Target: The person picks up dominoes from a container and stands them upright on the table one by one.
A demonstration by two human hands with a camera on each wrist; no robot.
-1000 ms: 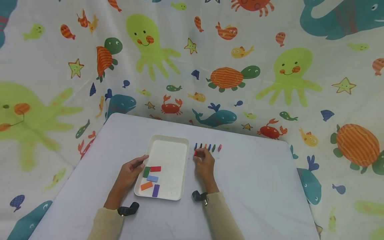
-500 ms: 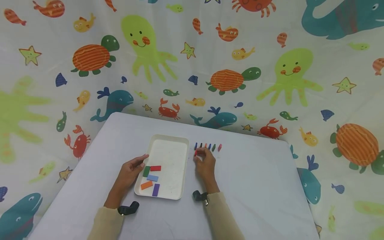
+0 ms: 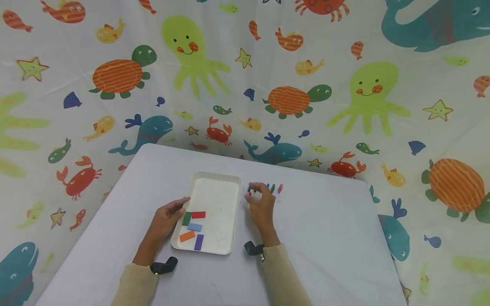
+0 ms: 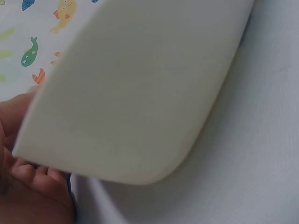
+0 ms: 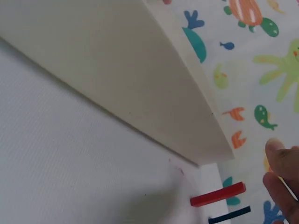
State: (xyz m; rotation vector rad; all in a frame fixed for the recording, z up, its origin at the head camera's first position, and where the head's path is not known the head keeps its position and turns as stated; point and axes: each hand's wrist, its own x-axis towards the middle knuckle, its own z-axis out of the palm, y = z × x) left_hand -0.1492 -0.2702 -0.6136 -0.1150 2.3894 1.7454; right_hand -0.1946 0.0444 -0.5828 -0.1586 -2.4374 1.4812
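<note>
The red block (image 5: 218,193) is located on the surface (image 3: 325,238), just beside the right-hand wall of the white tray (image 3: 214,195). It is stood on end with its long axis vertical. The governing relation is its position against the right hand (image 3: 262,208): in the head view, a small part of the block is seen between the parted thumb and forefinger. In the right wrist view, clear space is shown between the visible fingertips and the block, the upper end being directed toward the hand side. Nothing is gripped by the right hand, which is the nearer of the two. The rim at the opposite side of the tray is held by the left hand (image 3: 164,219).

The red block is plain, slim and straight-edged, with a narrow side presented to the right wrist camera. A dark blue block (image 5: 230,214) is stood parallel to it, close by but apart. Farther along the row, a green block (image 3: 273,188) and a pink block (image 3: 280,188) are seen; part of the row is hidden by the fingers. Inside the tray, five blocks are laid flat, including an orange block (image 3: 187,236) and a purple block (image 3: 198,242).
</note>
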